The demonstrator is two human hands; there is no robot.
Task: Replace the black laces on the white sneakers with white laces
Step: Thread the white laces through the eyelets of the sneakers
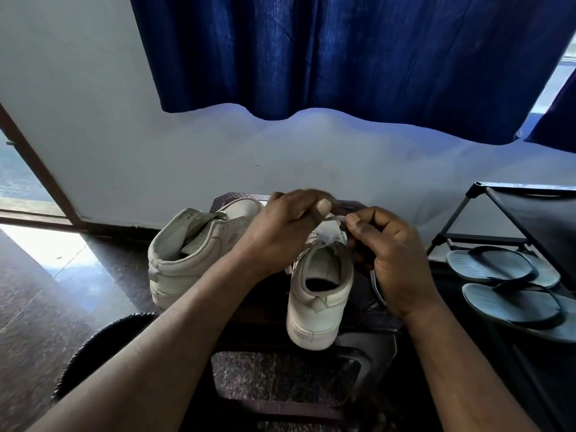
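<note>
Head view, left to right, asked the first speaker: which step was in hand?

Relacing the second shoe's partner, I judged, said the other; the left sneaker (187, 254) sat tilted and showed no lace that I could see; the left hand (280, 232) pinched the white lace (335, 218) between thumb and forefinger; below it stood the right sneaker (318, 294), heel toward the camera, with white lace crossing its upper eyelets; the right hand (392, 257) pinched the same lace just beside the left, fingers curled round it.

Where were the sneakers?

Side by side on a dark stool (367, 347), near each other; the hands worked over the tongue of the right one.

And the black laces?

None plainly showed; a dark strip with a pale edge (375, 285) hung under the right hand; I could not tell what it was.

What did the next move call for?

Likely drawing the lace snug through the top eyelets, or tying it off; both ends would need to stay even and untwisted; a firm pinch on so thin a lace mattered; after that the left sneaker would want its own white lace.

The surface and the room?

A brown doorframe (37, 163) stood at the left; the speckled polished floor (46, 307) caught a bright patch of light; a pale wall (156, 151) ran behind the stool; a blue curtain (343, 57) hung above it; at the right a black shoe rack (530, 213) held a pair of flip-flops (505, 266) on its low shelf.
</note>
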